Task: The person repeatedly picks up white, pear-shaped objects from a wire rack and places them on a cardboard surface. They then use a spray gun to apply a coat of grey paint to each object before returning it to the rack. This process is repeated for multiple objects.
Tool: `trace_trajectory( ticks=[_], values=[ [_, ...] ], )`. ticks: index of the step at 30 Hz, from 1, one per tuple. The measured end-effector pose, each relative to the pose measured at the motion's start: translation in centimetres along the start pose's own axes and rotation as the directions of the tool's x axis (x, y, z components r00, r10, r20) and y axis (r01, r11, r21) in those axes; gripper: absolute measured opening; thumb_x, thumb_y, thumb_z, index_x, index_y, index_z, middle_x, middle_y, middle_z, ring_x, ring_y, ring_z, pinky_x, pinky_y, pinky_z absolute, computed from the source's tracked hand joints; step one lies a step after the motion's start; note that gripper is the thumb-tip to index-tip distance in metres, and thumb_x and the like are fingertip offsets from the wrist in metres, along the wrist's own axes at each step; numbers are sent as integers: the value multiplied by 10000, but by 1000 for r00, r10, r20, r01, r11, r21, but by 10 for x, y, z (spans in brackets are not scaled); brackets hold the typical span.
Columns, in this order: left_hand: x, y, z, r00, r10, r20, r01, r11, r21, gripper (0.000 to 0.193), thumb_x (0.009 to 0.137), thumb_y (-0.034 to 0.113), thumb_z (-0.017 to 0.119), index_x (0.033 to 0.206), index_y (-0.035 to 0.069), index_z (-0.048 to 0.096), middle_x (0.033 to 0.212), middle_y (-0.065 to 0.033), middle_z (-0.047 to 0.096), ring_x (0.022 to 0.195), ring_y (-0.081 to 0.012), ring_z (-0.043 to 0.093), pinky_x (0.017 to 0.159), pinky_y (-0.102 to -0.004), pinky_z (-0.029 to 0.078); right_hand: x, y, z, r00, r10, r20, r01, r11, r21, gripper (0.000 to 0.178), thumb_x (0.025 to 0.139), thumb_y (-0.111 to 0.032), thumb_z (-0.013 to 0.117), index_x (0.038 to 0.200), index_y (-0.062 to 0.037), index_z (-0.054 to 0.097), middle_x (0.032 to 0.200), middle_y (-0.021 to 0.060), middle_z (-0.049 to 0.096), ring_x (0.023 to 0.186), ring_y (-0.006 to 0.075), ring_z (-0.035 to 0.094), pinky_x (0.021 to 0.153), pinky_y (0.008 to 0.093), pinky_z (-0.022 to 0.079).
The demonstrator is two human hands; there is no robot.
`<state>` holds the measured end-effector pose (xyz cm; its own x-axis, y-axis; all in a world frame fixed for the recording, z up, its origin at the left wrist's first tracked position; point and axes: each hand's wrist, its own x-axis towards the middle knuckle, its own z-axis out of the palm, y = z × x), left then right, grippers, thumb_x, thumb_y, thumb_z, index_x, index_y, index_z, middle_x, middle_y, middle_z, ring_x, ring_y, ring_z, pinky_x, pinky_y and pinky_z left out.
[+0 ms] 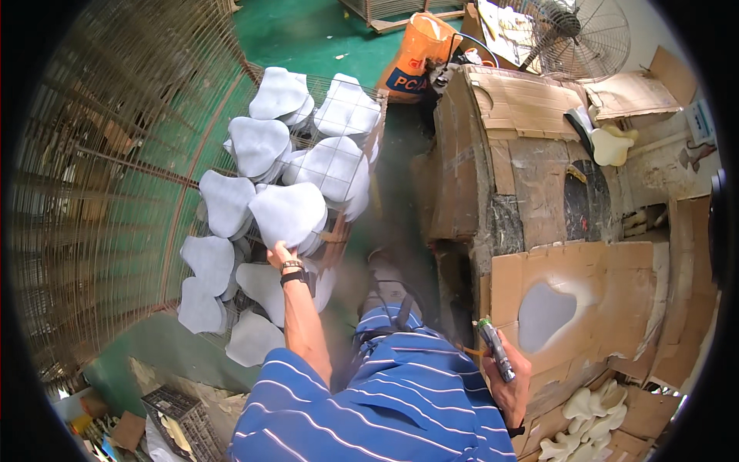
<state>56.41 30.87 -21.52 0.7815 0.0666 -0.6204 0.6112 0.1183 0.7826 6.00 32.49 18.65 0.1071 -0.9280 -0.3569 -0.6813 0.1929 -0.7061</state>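
Observation:
My left hand (pixel 283 254) grips the near edge of a pale, rounded three-lobed pad (pixel 286 212), with its fingers partly hidden. This pad lies on top of a pile. Around it, more pads of the same shape (pixel 227 202) sit in stacks on a wire rack (pixel 319 127). In my right hand (pixel 512 381) is a dark metal spray gun (pixel 495 348) with a green top, held low over the edge of the cardboard-covered bench. Just right of it, the cardboard sheet (pixel 512 281) bears a grey pad-shaped patch (pixel 546 316) with a whitish haze around it.
Tall wire racks (pixel 100 154) line the left side. A large fan (pixel 570 31) stands at the far right, near an orange sack (pixel 419 54). Cream foam pieces (pixel 593 420) lie at the lower right. A dark crate (pixel 181 423) stands at the lower left.

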Motion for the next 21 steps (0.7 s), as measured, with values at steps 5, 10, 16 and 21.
trace_trajectory(
  ticks=[5, 10, 16, 21],
  values=[
    [10, -37, 4, 686, 728, -11, -342, 335, 878, 698, 707, 31, 679, 1379, 132, 516, 1333, -161, 541, 1266, -381, 513, 1073, -511, 405, 9, -5, 7, 998, 54, -36, -54, 998, -11, 509, 851, -1, 680, 1352, 35, 598, 924, 184, 664, 776, 244, 620, 760, 333, 514],
    [3, -30, -4, 488, 702, 520, -587, -177, 790, 324, 784, 42, 629, 1067, 187, 689, 1050, -58, 695, 984, -304, 633, 924, -481, 442, 18, 6, 2, 990, 106, -90, -108, 994, -18, 508, 858, -14, 693, 1356, 24, 599, 920, 187, 657, 755, 263, 609, 748, 342, 512],
    [23, -28, -12, 885, 403, 233, -265, 25, 964, 377, 945, 188, 556, 1319, 189, 606, 1185, -122, 725, 1135, -328, 658, 983, -574, 423, 4, 4, 10, 973, 169, -157, -168, 986, 17, 529, 836, 14, 700, 1356, 21, 601, 925, 185, 662, 768, 269, 628, 745, 349, 516],
    [-10, -36, 16, 738, 488, 465, -505, -57, 861, 404, 905, 121, 569, 1308, 101, 587, 1242, -147, 667, 1190, -331, 618, 1000, -516, 464, -4, 6, 16, 942, 261, -211, -237, 962, 134, 524, 828, 33, 691, 1345, 23, 608, 943, 164, 685, 789, 266, 656, 751, 345, 522]
  ],
)
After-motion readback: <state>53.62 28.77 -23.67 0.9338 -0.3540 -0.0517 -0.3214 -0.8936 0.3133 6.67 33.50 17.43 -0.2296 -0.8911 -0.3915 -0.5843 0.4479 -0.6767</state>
